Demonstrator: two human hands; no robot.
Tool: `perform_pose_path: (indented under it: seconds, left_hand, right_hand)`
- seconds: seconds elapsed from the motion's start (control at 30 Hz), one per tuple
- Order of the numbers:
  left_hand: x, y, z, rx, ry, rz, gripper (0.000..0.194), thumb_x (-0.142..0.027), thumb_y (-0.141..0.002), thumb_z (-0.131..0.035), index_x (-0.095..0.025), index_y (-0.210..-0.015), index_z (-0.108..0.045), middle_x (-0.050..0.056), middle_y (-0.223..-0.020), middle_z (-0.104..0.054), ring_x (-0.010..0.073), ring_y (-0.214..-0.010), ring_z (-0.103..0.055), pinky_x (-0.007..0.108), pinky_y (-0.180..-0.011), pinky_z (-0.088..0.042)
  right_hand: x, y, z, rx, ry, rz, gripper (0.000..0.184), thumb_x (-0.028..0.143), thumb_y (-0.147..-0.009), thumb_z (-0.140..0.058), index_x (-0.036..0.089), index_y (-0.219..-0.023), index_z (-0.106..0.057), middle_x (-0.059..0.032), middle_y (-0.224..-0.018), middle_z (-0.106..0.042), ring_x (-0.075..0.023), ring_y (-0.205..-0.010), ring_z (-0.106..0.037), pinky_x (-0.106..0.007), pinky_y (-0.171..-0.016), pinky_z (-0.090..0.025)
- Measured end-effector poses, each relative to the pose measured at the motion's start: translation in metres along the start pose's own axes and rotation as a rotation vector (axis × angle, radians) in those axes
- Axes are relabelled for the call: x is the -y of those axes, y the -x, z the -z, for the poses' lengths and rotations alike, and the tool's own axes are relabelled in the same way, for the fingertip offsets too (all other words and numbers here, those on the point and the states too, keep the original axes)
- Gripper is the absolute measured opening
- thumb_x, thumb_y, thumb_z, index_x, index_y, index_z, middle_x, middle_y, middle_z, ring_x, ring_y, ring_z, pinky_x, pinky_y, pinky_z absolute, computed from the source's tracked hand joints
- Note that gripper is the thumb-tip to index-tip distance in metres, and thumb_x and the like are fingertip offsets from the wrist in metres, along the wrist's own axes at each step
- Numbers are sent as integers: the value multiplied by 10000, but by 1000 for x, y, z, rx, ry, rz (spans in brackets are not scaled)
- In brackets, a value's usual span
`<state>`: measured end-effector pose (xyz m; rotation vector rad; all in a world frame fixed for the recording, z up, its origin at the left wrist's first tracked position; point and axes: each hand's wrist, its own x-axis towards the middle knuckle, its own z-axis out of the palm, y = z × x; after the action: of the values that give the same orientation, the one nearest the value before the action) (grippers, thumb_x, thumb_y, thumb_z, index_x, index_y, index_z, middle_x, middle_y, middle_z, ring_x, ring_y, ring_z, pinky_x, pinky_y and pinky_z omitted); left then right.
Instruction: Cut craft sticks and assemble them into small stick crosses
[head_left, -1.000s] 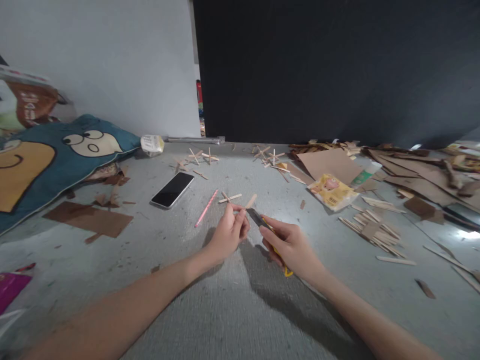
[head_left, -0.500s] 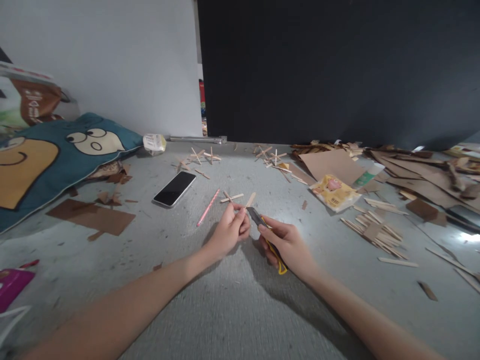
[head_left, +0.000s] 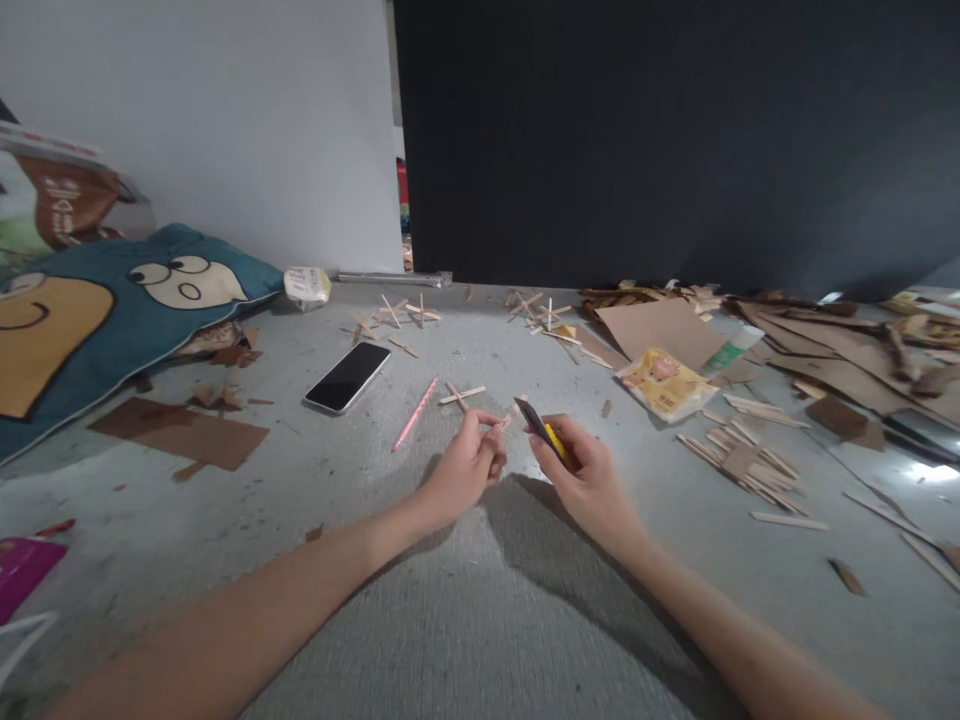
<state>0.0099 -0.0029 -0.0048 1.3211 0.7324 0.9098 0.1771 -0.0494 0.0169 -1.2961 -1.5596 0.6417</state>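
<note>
Near the middle of the grey tabletop (head_left: 450, 640), my left hand (head_left: 469, 465) is closed in a pinch on a pale wooden craft stick (head_left: 514, 411), smeared by motion, its tip pointing away from me. In my right hand (head_left: 589, 475) is a utility knife (head_left: 546, 430) with a yellow and dark body, fingers wrapped round it. The knife's front end sits just right of the stick; a small gap seems to lie between them. Just beyond my left hand, two crossed craft sticks (head_left: 462, 394) lie on the table, beside a pink patterned pencil (head_left: 415, 414).
A phone (head_left: 348, 377) lies left of the pencil. Small crossed-stick pieces (head_left: 551, 318) lie at the back. On the right are a yellow packet (head_left: 666, 384), a glue stick (head_left: 735, 350) and a bundle of sticks (head_left: 742, 460). Cardboard (head_left: 180, 432) and a blue cushion (head_left: 157, 290) lie left.
My right hand has turned the utility knife and drawn it slightly right and up, off the stick. My left hand has shifted a little right, and the held stick has changed its angle.
</note>
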Motion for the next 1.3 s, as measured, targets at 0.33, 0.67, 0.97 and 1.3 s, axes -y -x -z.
perform_pose_path:
  seconds: [0.33,0.67,0.97,1.3]
  left_hand:
    - [1,5,3,145,-99,14,287,-515,-1030,-467,-231,-1010,-432,-59,-717,-422,117,-597,-371,244,-577,-315]
    - [10,2,5,116,-176,-34,328,-498,-991,-553,-236,-1160,-454,-53,-723,-443,133,-604,-388,248,-579,-292]
    - [11,2,8,163,-206,-20,326,-482,-985,-529,-222,-1166,-454,-43,-734,-490,129,-580,-379,242,-555,-304]
    - [2,-2,8,182,-14,112,296,-430,-906,-616,-234,-1076,-475,-76,-724,-416,90,-548,-307,217,-535,-273]
  right_hand:
    - [-12,-5,-1,16,196,289,165,264,-989,-602,241,-1064,-747,-40,-905,-751,-158,-759,-689,-249,-700,-513]
    - [-17,-8,2,40,237,239,203,276,-980,-603,256,-995,-805,-59,-883,-778,-191,-760,-714,-286,-705,-530]
    - [-18,-7,12,118,334,348,408,85,-875,-509,275,-1077,-809,-45,-893,-782,-179,-774,-720,-273,-697,-527]
    - [-22,-7,14,149,335,440,513,14,-823,-458,265,-1129,-784,-42,-998,-786,-176,-865,-740,-270,-759,-544]
